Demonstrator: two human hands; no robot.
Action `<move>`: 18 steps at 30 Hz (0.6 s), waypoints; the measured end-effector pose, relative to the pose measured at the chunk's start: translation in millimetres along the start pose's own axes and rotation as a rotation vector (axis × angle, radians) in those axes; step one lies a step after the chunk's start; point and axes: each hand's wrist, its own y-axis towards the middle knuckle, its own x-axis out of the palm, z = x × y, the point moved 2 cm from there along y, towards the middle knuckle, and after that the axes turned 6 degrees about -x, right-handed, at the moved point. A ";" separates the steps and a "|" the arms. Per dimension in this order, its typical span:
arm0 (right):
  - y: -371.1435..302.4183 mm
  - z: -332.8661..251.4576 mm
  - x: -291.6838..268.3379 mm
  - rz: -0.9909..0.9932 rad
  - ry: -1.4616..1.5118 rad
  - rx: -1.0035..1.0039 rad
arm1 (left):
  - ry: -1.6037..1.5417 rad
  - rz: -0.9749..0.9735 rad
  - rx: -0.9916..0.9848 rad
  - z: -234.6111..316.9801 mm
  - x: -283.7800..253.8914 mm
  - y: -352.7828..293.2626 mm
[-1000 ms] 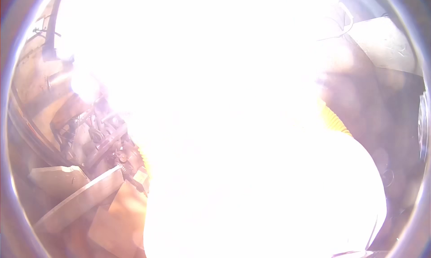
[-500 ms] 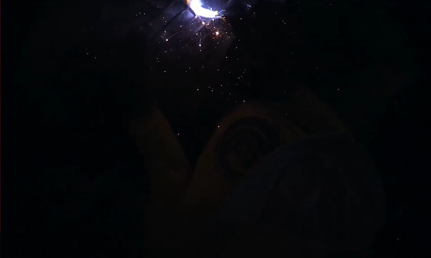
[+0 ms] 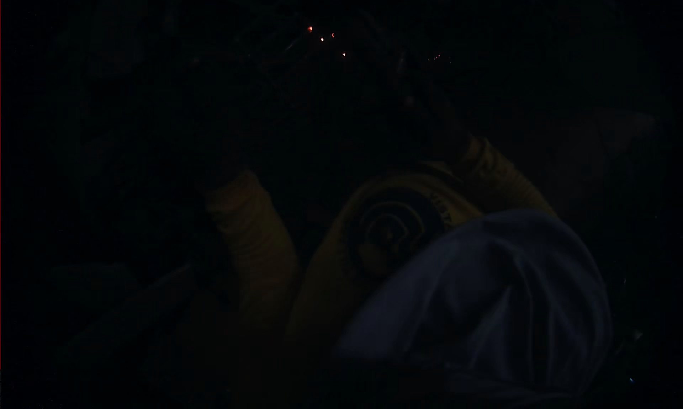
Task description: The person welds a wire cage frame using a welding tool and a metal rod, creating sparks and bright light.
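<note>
Near the top of the dark view, glowing specks lie ahead of the faintly visible right hand. The left hand, past its yellow sleeve, is lost in darkness; whether either hand's fingers grip anything, I cannot tell. Dark lettering curves beside a round emblem on the yellow shirt.

Between the left sleeve and the right sleeve, I see a gap running forward from the yellow shirt, too dark to show what stands in it. Glowing specks sit in the way at its far end. Pale cloth blocks the near right; a faint board slants across the near left.
</note>
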 end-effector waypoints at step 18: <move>-33.3 30.7 -39.3 -0.135 0.249 0.169 | -0.577 -0.021 -0.337 80.1 -45.9 -0.5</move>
